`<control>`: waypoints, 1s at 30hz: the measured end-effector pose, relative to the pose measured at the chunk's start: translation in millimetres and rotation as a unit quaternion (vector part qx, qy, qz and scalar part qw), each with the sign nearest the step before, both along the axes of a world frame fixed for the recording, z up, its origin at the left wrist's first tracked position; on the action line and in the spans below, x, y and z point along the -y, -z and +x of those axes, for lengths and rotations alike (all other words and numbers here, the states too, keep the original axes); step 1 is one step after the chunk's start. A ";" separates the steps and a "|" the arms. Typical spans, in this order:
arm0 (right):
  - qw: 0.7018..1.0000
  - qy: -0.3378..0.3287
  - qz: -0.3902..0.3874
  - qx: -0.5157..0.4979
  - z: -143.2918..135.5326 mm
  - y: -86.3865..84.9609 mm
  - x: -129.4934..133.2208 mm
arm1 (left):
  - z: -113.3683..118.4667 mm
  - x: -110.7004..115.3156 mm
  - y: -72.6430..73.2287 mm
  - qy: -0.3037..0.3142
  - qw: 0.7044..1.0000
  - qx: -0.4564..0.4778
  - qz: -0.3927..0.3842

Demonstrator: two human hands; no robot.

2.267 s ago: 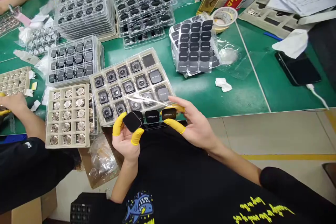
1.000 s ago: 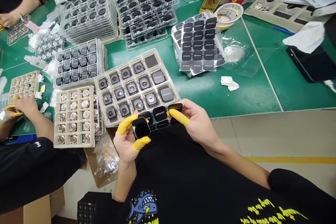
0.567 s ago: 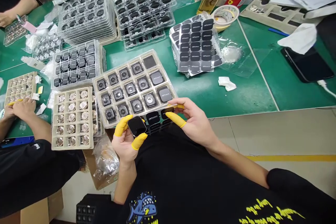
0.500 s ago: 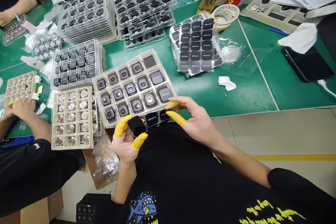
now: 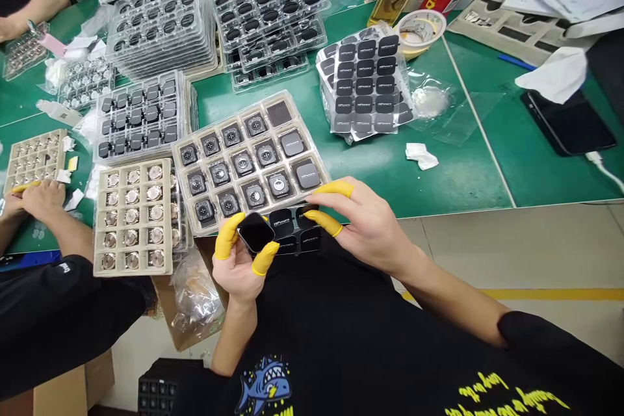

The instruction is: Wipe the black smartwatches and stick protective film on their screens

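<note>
My left hand (image 5: 244, 260), with yellow finger cots, pinches a black square smartwatch case (image 5: 256, 232), its dark glossy face turned up. Just right of it is a sheet of black stickers (image 5: 284, 222) printed with white lettering. Part of that sheet passes behind the watch. My right hand (image 5: 361, 221), also with yellow cots, grips the sheet's upper right edge between thumb and forefinger. Behind both hands lies a tray (image 5: 312, 143) of smartwatch cases; most show their round sensor backs, and two compartments at the right show grey lettered covers.
A pile of sticker sheets (image 5: 365, 86) lies farther back, near a tape roll (image 5: 420, 29). Stacked clear trays (image 5: 160, 19) and a tray of round watches (image 5: 132, 218) stand left. A co-worker's hands (image 5: 43, 198) are at far left. A phone (image 5: 568, 122) lies right.
The watch and my left hand have shifted slightly right. More of the sticker sheet shows below, including a lower row. My right fingertips have moved slightly left along its edge.
</note>
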State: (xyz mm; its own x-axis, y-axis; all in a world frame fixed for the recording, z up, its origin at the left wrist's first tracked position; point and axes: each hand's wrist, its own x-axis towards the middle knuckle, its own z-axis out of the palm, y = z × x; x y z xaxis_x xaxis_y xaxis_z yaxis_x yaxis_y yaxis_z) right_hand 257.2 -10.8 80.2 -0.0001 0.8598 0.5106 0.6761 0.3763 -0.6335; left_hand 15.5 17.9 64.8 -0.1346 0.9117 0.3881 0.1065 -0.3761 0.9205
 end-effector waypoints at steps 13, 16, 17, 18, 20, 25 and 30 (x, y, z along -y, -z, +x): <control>1.000 -0.014 -0.009 -0.018 -4.3 0.9 0.8 | -0.6 -2.8 0.7 0.057 0.997 -0.022 0.056; 0.999 -0.021 0.015 -0.042 -4.7 0.0 0.0 | -4.6 -6.3 7.7 0.032 0.999 -0.004 0.014; 0.998 -0.026 0.024 -0.052 -4.5 -0.7 0.8 | -6.5 -8.3 10.8 0.021 1.000 0.010 -0.006; 0.997 -0.036 0.032 -0.060 -3.9 -2.0 2.5 | -8.6 -10.8 13.9 0.013 0.999 0.026 -0.025; 0.994 -0.067 0.037 -0.072 -1.1 -7.2 8.3 | -12.9 -16.8 19.2 0.001 0.997 0.055 -0.048; 0.973 -0.119 -0.039 -0.196 17.6 -43.2 19.3 | -21.9 -30.6 26.3 -0.001 0.997 0.075 -0.026; 0.930 -0.157 -0.210 -0.260 24.8 -90.5 -14.9 | -21.0 -37.5 28.3 0.132 0.991 0.010 0.013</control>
State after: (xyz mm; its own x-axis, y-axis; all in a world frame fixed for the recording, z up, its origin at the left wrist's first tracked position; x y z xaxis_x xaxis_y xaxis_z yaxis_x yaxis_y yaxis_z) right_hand 282.0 4.1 170.6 -0.1318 0.9824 0.1321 0.1369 0.1500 -0.9792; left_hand -5.5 55.5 36.5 0.0998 0.9061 0.4112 -0.0179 -0.4115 0.9112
